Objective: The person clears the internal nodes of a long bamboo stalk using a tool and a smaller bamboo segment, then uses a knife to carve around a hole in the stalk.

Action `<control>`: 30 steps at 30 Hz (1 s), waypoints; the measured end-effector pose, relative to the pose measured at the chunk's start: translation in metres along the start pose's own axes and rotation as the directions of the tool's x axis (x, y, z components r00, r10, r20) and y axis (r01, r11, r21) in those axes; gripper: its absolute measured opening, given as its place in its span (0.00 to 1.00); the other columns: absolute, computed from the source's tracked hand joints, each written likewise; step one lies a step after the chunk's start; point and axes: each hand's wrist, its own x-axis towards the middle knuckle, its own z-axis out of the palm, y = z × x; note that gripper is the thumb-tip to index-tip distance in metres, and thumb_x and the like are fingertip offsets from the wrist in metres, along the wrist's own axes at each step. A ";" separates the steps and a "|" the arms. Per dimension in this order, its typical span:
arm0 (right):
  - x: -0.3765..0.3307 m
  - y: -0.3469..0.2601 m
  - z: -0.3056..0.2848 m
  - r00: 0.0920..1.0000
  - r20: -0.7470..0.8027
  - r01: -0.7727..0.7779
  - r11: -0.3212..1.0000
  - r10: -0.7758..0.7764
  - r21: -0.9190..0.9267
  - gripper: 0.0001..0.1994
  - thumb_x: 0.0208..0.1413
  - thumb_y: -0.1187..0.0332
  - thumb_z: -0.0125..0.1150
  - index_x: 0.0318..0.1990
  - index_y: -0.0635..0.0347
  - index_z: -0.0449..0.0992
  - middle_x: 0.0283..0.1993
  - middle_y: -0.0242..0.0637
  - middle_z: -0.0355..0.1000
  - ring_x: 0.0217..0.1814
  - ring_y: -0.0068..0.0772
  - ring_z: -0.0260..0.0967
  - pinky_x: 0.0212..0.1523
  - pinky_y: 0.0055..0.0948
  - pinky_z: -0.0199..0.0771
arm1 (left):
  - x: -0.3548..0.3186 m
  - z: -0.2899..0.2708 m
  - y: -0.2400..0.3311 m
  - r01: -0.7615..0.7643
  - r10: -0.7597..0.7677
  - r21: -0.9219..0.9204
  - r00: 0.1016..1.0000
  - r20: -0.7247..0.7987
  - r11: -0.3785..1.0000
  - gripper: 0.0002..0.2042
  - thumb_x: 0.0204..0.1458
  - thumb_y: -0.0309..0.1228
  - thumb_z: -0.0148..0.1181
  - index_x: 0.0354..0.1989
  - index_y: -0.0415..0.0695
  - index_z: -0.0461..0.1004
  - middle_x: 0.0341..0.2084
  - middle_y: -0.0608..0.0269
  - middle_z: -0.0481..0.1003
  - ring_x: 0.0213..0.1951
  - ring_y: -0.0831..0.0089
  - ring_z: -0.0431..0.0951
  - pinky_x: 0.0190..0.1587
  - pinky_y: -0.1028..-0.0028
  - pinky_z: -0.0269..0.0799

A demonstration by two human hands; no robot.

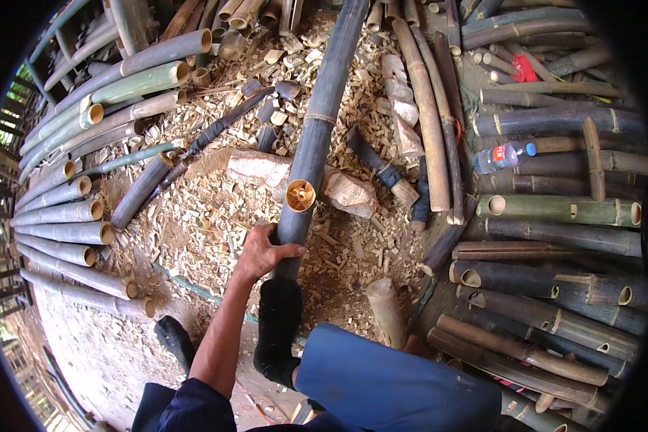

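The left hand is clamped around a long dark-grey bamboo pole, near its cut end: stiff, probably heavy, smooth-skinned. Right hand unseen.

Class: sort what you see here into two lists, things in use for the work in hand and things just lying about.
In use:
left hand
long dark bamboo pole it grips
wooden block under the pole

Lying about:
stacked bamboo poles
plastic bottle
wood chips
short bamboo offcut
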 end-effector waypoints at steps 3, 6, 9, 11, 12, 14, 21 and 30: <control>0.001 0.009 0.000 1.000 -0.017 0.025 1.000 -0.025 0.004 0.40 0.39 0.47 0.80 0.56 0.59 0.67 0.53 0.55 0.70 0.56 0.61 0.70 0.55 0.56 0.71 | -0.007 0.002 -0.003 0.007 -0.007 0.068 1.000 -0.003 0.998 0.29 0.44 0.44 0.76 0.44 0.28 0.80 0.34 0.47 0.83 0.37 0.63 0.83 0.45 0.64 0.78; 0.001 0.018 0.003 0.999 -0.030 0.043 0.999 -0.042 0.018 0.40 0.39 0.47 0.80 0.56 0.59 0.67 0.53 0.55 0.71 0.56 0.61 0.70 0.56 0.56 0.71 | -0.017 0.001 -0.005 0.000 0.000 -0.152 1.000 -0.003 0.988 0.32 0.53 0.49 0.70 0.53 0.30 0.76 0.47 0.49 0.80 0.49 0.67 0.79 0.52 0.67 0.73; -0.002 0.034 0.002 0.998 -0.039 0.040 0.998 -0.038 0.044 0.41 0.40 0.47 0.80 0.57 0.59 0.67 0.53 0.55 0.71 0.57 0.61 0.70 0.56 0.56 0.71 | -0.045 0.003 -0.010 -0.138 -0.024 -0.388 0.923 -0.385 0.911 0.33 0.60 0.50 0.64 0.64 0.35 0.71 0.52 0.56 0.78 0.54 0.66 0.76 0.53 0.63 0.73; -0.004 0.043 0.000 0.998 -0.043 0.044 0.997 -0.041 0.066 0.41 0.40 0.47 0.79 0.58 0.58 0.67 0.53 0.55 0.71 0.57 0.61 0.71 0.56 0.56 0.71 | -0.071 -0.003 -0.029 -0.139 -0.176 -0.516 0.840 -0.514 0.845 0.27 0.61 0.47 0.65 0.59 0.37 0.74 0.47 0.58 0.79 0.49 0.68 0.78 0.48 0.64 0.75; -0.002 0.046 0.000 0.998 -0.044 0.058 0.995 -0.054 0.082 0.41 0.40 0.47 0.79 0.58 0.58 0.67 0.53 0.55 0.71 0.57 0.61 0.71 0.56 0.56 0.71 | -0.082 -0.007 -0.051 -0.132 -0.253 -0.577 0.803 -0.539 0.806 0.24 0.60 0.45 0.65 0.57 0.38 0.76 0.44 0.58 0.80 0.45 0.68 0.79 0.45 0.65 0.75; -0.002 0.053 0.001 0.997 -0.047 0.066 0.992 -0.062 0.109 0.41 0.40 0.46 0.79 0.58 0.58 0.67 0.54 0.55 0.72 0.57 0.61 0.71 0.56 0.56 0.72 | -0.107 -0.003 -0.073 -0.051 -0.343 -0.613 0.791 -0.507 0.788 0.20 0.60 0.42 0.65 0.51 0.39 0.77 0.38 0.63 0.80 0.39 0.72 0.79 0.39 0.67 0.75; -0.018 0.090 0.008 0.998 -0.052 0.050 0.986 -0.042 0.162 0.42 0.40 0.46 0.79 0.60 0.58 0.66 0.54 0.55 0.72 0.57 0.61 0.71 0.57 0.56 0.72 | -0.173 0.005 -0.065 -0.064 -0.270 -0.544 0.816 -0.511 0.836 0.14 0.59 0.38 0.64 0.45 0.39 0.80 0.33 0.64 0.80 0.33 0.75 0.78 0.34 0.72 0.74; -0.035 0.090 0.032 0.997 -0.005 0.075 0.962 -0.076 0.263 0.43 0.41 0.46 0.79 0.62 0.57 0.66 0.55 0.55 0.73 0.58 0.61 0.72 0.57 0.56 0.72 | -0.218 0.000 -0.097 0.021 -0.091 -0.135 0.840 -0.535 0.991 0.28 0.54 0.46 0.71 0.55 0.34 0.77 0.39 0.55 0.81 0.39 0.68 0.81 0.39 0.69 0.77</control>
